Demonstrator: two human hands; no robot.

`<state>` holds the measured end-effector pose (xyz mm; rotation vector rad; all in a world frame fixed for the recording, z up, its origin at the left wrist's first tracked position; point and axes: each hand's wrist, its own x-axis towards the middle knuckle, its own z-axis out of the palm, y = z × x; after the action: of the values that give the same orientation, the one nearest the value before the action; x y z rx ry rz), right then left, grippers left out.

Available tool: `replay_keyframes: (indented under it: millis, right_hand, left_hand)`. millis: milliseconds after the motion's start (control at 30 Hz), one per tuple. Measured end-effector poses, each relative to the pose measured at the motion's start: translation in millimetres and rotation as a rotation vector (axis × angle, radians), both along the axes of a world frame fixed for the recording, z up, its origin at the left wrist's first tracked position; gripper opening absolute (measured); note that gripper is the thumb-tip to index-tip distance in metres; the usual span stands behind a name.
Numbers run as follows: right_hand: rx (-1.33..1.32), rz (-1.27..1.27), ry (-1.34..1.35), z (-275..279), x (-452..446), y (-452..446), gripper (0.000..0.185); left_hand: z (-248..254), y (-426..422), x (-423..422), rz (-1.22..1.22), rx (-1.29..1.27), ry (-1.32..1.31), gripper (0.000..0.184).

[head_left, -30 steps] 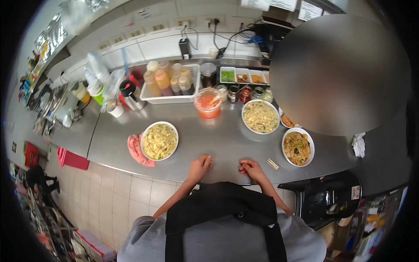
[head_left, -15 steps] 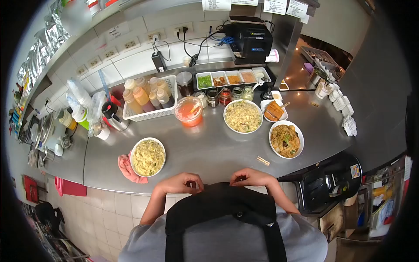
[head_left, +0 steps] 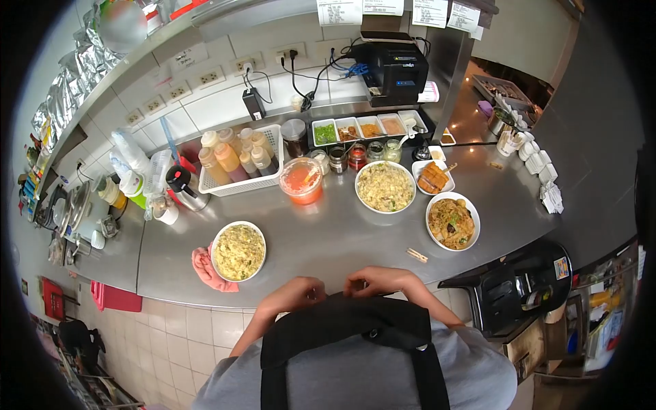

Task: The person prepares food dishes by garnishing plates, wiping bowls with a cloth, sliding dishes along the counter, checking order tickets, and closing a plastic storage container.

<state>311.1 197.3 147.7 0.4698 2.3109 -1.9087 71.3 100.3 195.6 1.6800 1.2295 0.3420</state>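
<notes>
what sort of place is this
Probably a restaurant kitchen: food in white bowls stands on a metal counter, squeeze bottles are grouped toward the wall, and printed slips hang overhead.

Here are your left hand (head_left: 301,292) and your right hand (head_left: 376,281), close in front of your torso, facing each other across a narrow gap! Your left forearm (head_left: 254,328) slants up and inward from the side, the left wrist (head_left: 272,305) bends, and that hand turns toward the middle, its back uppermost, fingers curled in. Over on the other side, your right forearm (head_left: 436,305) angles inward too, the right wrist (head_left: 408,282) leading into a hand with raised knuckles and fingers bent over and down. Fingertips are partly hidden, so how tightly either hand closes is hard to call.
</notes>
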Motion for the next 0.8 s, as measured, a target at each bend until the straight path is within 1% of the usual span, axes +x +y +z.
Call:
replay_keyframes:
  millis: [67, 133, 233, 267, 333, 400, 433, 500, 533, 600, 633, 700, 800]
  right_hand:
    - [0.027, 0.013, -0.007, 2, -4, 1, 0.022]
    - [0.073, 0.132, -0.14, 6, -9, 3, 0.022]
    - [0.044, 0.127, -0.152, 2, -6, 4, 0.023]
    - [0.045, 0.127, -0.154, -2, -3, 5, 0.023]
    - [0.026, 0.026, -0.026, -9, 6, 6, 0.022]
    - [-0.007, 0.027, 0.006, -7, 11, 9, 0.021]
    - [-0.032, 0.027, 0.038, -5, 12, 10, 0.021]
    - [-0.029, -0.014, 0.042, -6, 13, 8, 0.022]
    - [-0.029, -0.056, 0.043, -6, 13, 6, 0.023]
    - [-0.017, -0.034, -0.002, -5, 14, 4, 0.025]
    - [-0.007, -0.014, -0.048, -4, 15, 4, 0.027]
    - [-0.01, 0.003, -0.06, 0, 14, 3, 0.027]
    - [-0.027, 0.044, -0.099, -8, 14, 4, 0.028]
  left_hand:
    - [-5, 2, 3, -0.002, -0.013, -0.031, 0.006]
    - [-14, 4, 5, 0.0, -0.031, -0.061, 0.006]
    - [-29, 7, 7, -0.028, -0.03, -0.01, 0.004]
    - [-32, 8, 7, -0.057, -0.009, 0.003, 0.004]
    - [-36, 11, 4, -0.086, 0.008, 0.014, 0.005]
    - [-36, 15, -4, -0.146, 0.009, -0.17, 0.01]
    - [-33, 17, -4, -0.145, 0.008, -0.169, 0.01]
    - [-24, 20, 0, -0.076, -0.141, -0.412, 0.018]
    - [-19, 19, 2, -0.075, -0.139, -0.411, 0.018]
    - [-13, 20, 10, -0.121, -0.187, -0.32, 0.023]
    - [-17, 21, 12, -0.117, -0.184, -0.32, 0.023]
    - [-28, 20, 15, -0.164, -0.268, -0.252, 0.025]
    - [-26, 21, 15, -0.222, -0.344, -0.181, 0.026]
